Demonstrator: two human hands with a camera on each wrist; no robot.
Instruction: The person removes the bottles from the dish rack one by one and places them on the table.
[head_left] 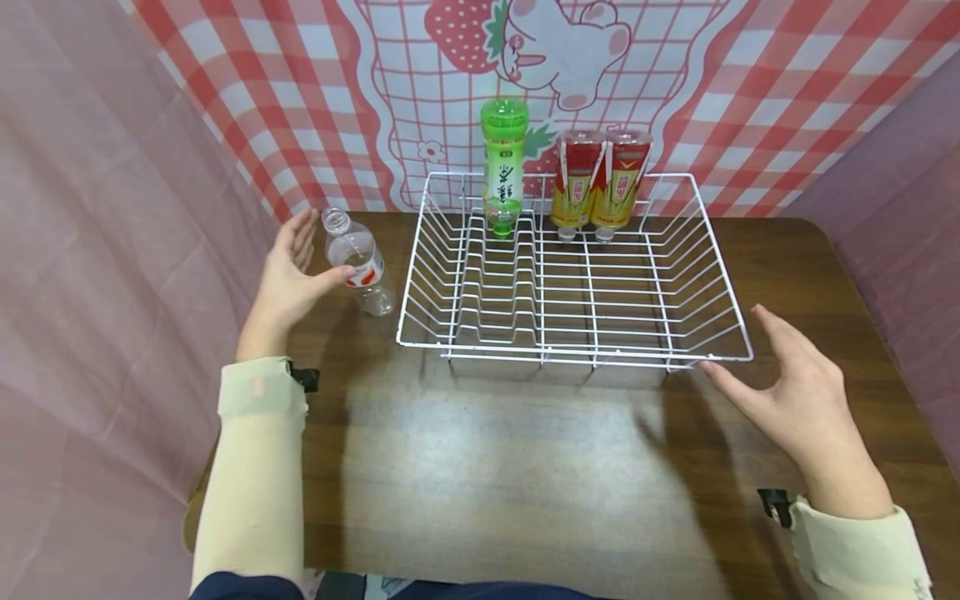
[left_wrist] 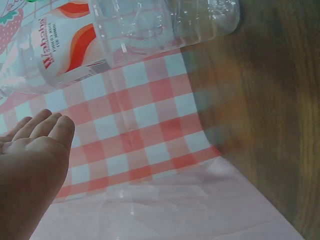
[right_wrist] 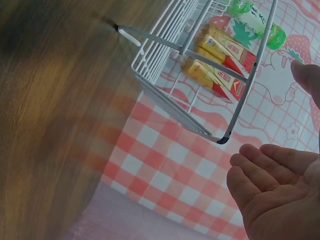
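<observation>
An uncapped clear plastic bottle (head_left: 353, 250) with a red and white label stands on the table left of the white wire rack (head_left: 600, 357). Around its left side is my left hand (head_left: 288, 271), fingers spread apart from the thumb, whose tip overlaps the label in the head view. In the left wrist view the fingers are extended just below the bottle (left_wrist: 135, 35). My right hand (head_left: 798, 396) hovers by the rack's front right corner, holding nothing, its thumb tip close to the front rim. The right wrist view shows its fingers straight.
Inside the rack, along its back, a green tea bottle (head_left: 503, 171) and two red and yellow bottles (head_left: 577, 179) stand neck down. A checked cloth (head_left: 285, 100) hangs behind the wooden table (head_left: 480, 467). Pink curtains (head_left: 82, 250) hang at both sides.
</observation>
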